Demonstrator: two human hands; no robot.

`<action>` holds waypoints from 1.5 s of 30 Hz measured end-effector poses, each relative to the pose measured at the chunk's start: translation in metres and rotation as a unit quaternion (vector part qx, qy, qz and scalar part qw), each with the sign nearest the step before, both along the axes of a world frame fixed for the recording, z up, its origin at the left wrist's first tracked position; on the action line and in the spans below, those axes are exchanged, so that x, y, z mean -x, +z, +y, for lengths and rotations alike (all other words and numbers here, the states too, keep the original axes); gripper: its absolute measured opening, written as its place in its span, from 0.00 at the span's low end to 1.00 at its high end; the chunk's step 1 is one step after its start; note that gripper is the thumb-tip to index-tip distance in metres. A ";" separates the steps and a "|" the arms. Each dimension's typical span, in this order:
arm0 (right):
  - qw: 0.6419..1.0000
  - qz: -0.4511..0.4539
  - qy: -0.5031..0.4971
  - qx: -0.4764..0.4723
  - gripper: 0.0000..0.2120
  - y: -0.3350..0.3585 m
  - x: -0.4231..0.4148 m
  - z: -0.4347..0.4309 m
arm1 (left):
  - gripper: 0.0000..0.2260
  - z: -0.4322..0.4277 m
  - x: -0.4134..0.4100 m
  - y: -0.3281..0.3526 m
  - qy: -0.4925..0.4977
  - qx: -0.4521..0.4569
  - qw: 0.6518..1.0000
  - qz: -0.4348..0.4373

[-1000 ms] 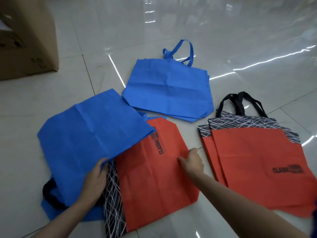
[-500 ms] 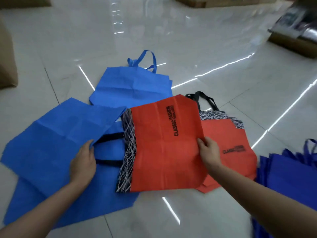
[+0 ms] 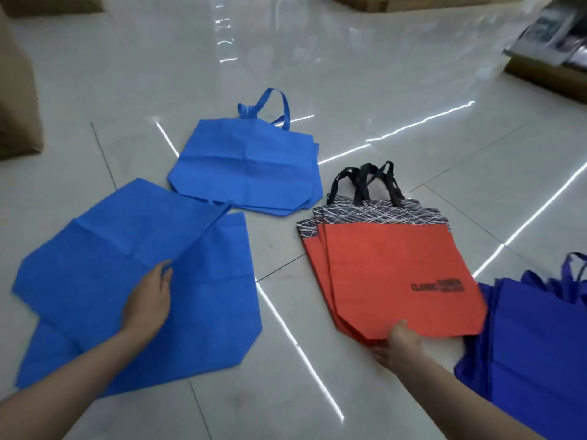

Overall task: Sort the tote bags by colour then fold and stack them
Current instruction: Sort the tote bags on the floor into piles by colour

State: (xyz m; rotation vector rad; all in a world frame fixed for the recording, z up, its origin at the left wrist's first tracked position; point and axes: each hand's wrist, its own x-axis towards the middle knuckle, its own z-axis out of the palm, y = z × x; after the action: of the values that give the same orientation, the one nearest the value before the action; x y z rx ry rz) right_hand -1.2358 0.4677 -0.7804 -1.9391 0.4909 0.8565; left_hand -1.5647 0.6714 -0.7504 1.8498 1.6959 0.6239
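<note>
Right hand [image 3: 401, 344] grips the near edge of the red bag stack [image 3: 397, 274], thumb on top, fingers tucked under, so it is clamped on the stack's bottom edge. Left hand [image 3: 149, 300] lies palm down and flat on the near-left blue bags [image 3: 104, 249], fingers spread and loose, not pinching anything; fingertips sit right at the edge of the upper bag.

Red stack: three or so bags fanned slightly, lying on the floor [image 3: 349, 90] at centre right, black handles [image 3: 365, 182] pointing far, black-and-white scribble band along the top, black printed logo on the top bag near its right side.

Near-left blue bags: two, the upper one skewed and overlapping the lower one, both flat on the floor.

Far blue stack [image 3: 247, 166]: sits at centre, beyond both hands, handles pointing far, apart from the red stack and just touching the far corner of the near-left blue bags.

Dark blue bags [image 3: 536, 338]: pile at the near right edge, just beside the red stack, partly under its right corner as far as I can tell.

Cardboard box [image 3: 16, 90] at far left edge. Floor is glossy white tile with light streaks.
</note>
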 end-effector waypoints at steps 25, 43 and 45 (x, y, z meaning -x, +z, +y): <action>0.751 -0.215 0.624 -0.018 0.07 -0.024 0.156 0.176 | 0.40 -0.020 0.197 -0.035 -0.154 0.050 0.898 0.409; 0.610 -0.249 0.740 -0.136 0.15 -0.004 0.175 0.157 | 0.10 0.027 0.082 -0.013 0.027 0.153 0.980 0.123; 0.641 -0.119 0.738 -0.175 0.22 0.009 0.179 0.154 | 0.15 0.035 0.050 -0.007 0.112 0.206 0.963 -0.133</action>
State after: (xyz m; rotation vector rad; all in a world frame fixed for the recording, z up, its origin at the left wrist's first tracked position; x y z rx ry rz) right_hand -1.4152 0.6221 -0.7711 -1.7126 -1.5944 1.4156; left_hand -1.6147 0.7068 -0.7574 1.2390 1.7092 0.5302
